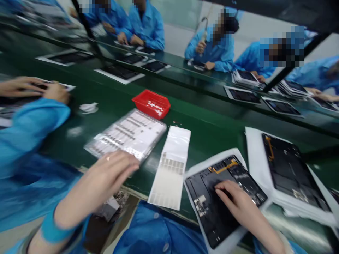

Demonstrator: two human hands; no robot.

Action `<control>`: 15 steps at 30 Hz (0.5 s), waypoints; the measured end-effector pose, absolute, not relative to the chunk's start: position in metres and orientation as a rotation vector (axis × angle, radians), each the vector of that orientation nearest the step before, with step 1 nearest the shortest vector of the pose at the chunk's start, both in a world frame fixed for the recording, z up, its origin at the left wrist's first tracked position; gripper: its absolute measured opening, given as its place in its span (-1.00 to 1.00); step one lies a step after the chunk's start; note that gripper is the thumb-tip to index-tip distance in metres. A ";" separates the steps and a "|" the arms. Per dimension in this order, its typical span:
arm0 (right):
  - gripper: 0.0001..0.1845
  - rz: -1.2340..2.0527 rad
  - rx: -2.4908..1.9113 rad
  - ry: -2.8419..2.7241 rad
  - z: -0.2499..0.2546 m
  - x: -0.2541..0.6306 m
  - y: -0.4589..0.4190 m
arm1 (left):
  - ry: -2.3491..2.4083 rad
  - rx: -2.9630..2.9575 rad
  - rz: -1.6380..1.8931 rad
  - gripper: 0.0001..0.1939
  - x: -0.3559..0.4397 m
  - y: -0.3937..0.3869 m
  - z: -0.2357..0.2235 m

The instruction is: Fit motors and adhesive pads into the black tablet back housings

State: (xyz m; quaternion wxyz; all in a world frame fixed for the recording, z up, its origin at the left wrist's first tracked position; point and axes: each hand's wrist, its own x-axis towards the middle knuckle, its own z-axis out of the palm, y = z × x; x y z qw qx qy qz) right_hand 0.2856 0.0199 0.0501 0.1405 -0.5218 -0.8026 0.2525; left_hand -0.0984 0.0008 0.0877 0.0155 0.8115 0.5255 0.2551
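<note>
My left hand (116,169), with a blue wristband, hovers at the near edge of a clear-covered sheet of small parts (129,132). Its fingers are stretched out and nothing shows in them. A black tablet housing (212,215) with an orange flex cable lies on white backing, tilted, in front of me. Over its middle is my right hand (238,201), thumb and index tips brought together; anything between them is too small to make out. Between the two hands lies a white strip of stickers (169,176), its lower part pale and gridded.
A red bin (151,103) with small white pieces stands beyond the sheet. Another tablet housing (288,165) rests on stacked white backing at right. Crumpled white scrap (88,108) lies at left, near a co-worker's sleeve (39,123). Across the green bench, several co-workers handle tablets.
</note>
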 end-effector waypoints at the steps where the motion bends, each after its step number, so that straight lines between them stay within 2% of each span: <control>1: -0.79 0.766 -1.494 -2.344 0.054 0.286 0.026 | 1.715 2.489 0.708 -0.71 -0.116 0.013 0.095; 3: -0.78 0.781 -1.462 -2.394 0.065 0.279 0.039 | 1.881 2.381 0.380 -0.71 -0.139 0.041 0.107; 6: -0.78 0.720 -1.365 -2.490 0.084 0.252 0.050 | 1.946 2.336 0.277 -0.76 -0.138 0.081 0.110; 11: -0.80 0.653 -1.265 -2.652 0.108 0.202 0.055 | 2.043 2.213 0.260 -0.81 -0.113 0.118 0.095; 15: -0.81 0.737 -1.188 -2.660 0.113 0.175 0.063 | 1.984 2.184 0.469 -0.82 -0.113 0.115 0.100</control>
